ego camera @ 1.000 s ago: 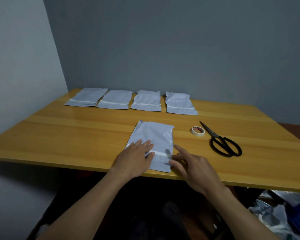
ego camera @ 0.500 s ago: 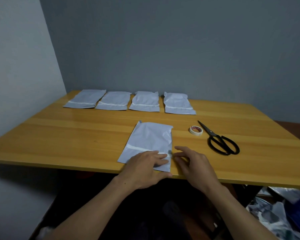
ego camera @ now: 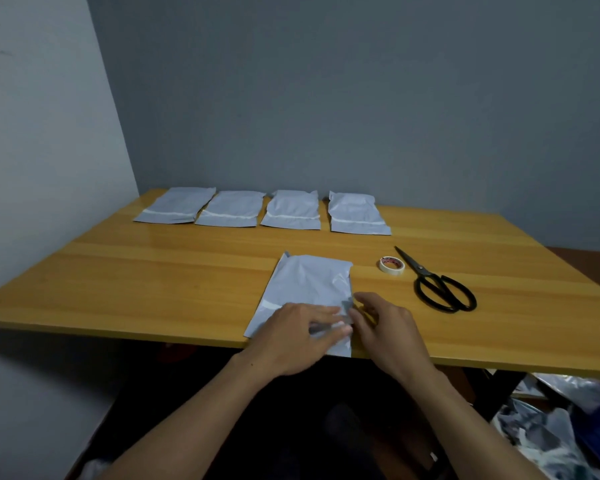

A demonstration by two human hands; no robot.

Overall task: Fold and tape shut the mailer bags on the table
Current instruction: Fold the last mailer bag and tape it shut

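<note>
A pale grey mailer bag (ego camera: pixel 309 278) lies near the front edge of the wooden table (ego camera: pixel 153 278), with a white strip across its near part. My left hand (ego camera: pixel 291 337) lies flat on that near part, fingers straight and pointing right. My right hand (ego camera: pixel 385 327) is at the bag's right edge, where its curled fingertips pinch the crumpled, slightly raised edge by the strip. The two hands' fingertips almost meet. A small roll of white tape (ego camera: pixel 392 266) sits right of the bag, and black scissors (ego camera: pixel 440 289) lie beyond it.
Several more grey mailer bags (ego camera: pixel 291 209) lie side by side in a row along the table's far edge, against the grey wall. Crumpled plastic lies on the floor at the lower right (ego camera: pixel 551 431). A pale wall borders the table on the left.
My left hand slid rightwards over the bag's near part. My right hand closed in on the bag's right edge, which now looks crumpled and lifted.
</note>
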